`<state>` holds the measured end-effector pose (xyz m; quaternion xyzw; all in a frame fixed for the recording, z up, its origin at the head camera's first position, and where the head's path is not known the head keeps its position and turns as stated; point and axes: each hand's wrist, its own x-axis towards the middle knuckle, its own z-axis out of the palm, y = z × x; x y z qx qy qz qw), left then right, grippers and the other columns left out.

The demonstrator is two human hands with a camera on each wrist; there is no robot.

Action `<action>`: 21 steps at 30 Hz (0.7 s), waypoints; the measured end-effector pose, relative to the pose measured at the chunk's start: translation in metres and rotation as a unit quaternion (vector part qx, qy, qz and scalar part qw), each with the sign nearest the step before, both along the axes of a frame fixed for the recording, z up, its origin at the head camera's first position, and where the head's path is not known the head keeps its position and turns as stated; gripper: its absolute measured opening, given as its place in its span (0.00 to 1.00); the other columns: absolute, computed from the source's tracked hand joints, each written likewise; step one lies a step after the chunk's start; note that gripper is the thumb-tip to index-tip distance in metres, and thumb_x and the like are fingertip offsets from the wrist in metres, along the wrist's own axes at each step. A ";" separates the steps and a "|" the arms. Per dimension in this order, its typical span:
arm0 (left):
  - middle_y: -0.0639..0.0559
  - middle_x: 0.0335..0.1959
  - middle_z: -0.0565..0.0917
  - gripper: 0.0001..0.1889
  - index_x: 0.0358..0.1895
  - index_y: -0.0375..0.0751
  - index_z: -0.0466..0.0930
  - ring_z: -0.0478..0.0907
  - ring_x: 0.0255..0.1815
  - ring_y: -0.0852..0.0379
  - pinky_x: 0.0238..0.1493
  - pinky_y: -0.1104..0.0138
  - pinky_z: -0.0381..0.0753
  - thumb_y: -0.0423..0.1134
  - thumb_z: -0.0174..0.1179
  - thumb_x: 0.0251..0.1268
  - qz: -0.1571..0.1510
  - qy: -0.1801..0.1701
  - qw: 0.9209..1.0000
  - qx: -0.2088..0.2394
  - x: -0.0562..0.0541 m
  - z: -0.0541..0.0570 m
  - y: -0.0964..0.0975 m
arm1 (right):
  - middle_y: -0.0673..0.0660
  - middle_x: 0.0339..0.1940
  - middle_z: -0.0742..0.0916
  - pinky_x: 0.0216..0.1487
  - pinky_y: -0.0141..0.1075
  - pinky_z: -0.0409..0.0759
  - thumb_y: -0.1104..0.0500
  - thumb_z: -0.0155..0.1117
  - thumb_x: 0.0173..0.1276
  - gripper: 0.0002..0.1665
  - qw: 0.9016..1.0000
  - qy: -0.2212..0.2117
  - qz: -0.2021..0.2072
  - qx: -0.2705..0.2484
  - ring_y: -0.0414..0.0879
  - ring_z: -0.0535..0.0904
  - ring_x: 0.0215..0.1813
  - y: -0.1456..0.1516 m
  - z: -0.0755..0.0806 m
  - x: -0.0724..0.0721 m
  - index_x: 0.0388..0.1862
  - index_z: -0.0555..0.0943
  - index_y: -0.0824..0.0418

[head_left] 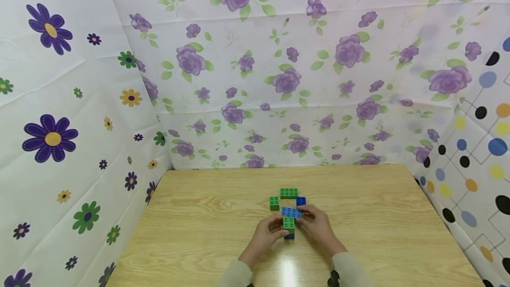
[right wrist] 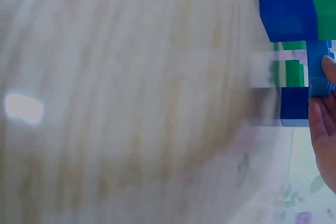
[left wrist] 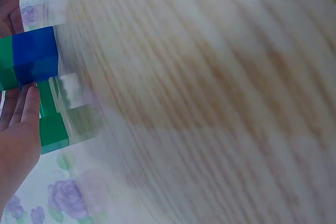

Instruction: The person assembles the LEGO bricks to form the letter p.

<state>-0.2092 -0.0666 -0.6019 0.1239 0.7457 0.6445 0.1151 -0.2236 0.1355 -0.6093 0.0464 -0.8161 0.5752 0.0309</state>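
Observation:
My left hand [head_left: 264, 237] grips a two-brick stack from its left side, a green brick [head_left: 288, 223] on top of a dark blue brick [left wrist: 37, 56]. Fingertips of that hand lie along the stack's side in the left wrist view. A light blue brick [head_left: 291, 212], longer than the green one, is pinched at its right end by my right hand [head_left: 318, 227]. Its left end sits right behind the stack's top. In the right wrist view the light blue brick is raised above the table level, beside the stack.
Behind the hands on the wooden table [head_left: 199, 225] stand a small green brick [head_left: 274, 203], a long green brick [head_left: 288, 193] and another dark blue brick [head_left: 301, 200]. Flowered cloth [head_left: 259, 136] hangs along the table's back edge, with patterned cloth at both sides.

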 end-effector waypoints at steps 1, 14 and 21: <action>0.45 0.52 0.81 0.20 0.55 0.38 0.78 0.77 0.56 0.48 0.56 0.65 0.80 0.28 0.66 0.58 0.001 -0.001 1.000 -0.001 0.000 0.000 0.000 | 0.59 0.53 0.81 0.54 0.39 0.82 0.71 0.69 0.59 0.22 1.000 0.000 0.001 -0.003 0.56 0.79 0.56 0.001 0.001 0.000 0.53 0.81 0.63; 0.41 0.52 0.80 0.20 0.55 0.36 0.77 0.77 0.56 0.44 0.57 0.61 0.79 0.26 0.65 0.59 -0.002 0.012 1.000 -0.009 0.001 0.001 0.000 | 0.59 0.56 0.81 0.59 0.43 0.79 0.67 0.68 0.62 0.22 0.999 0.025 0.030 0.013 0.56 0.77 0.58 0.015 0.016 -0.002 0.56 0.80 0.62; 0.45 0.52 0.80 0.20 0.55 0.38 0.78 0.77 0.56 0.47 0.58 0.61 0.79 0.28 0.66 0.58 -0.001 0.002 1.000 0.002 0.001 0.003 -0.001 | 0.59 0.56 0.81 0.60 0.52 0.77 0.67 0.68 0.62 0.22 0.997 0.054 0.051 0.014 0.57 0.77 0.58 0.023 0.025 -0.002 0.56 0.80 0.63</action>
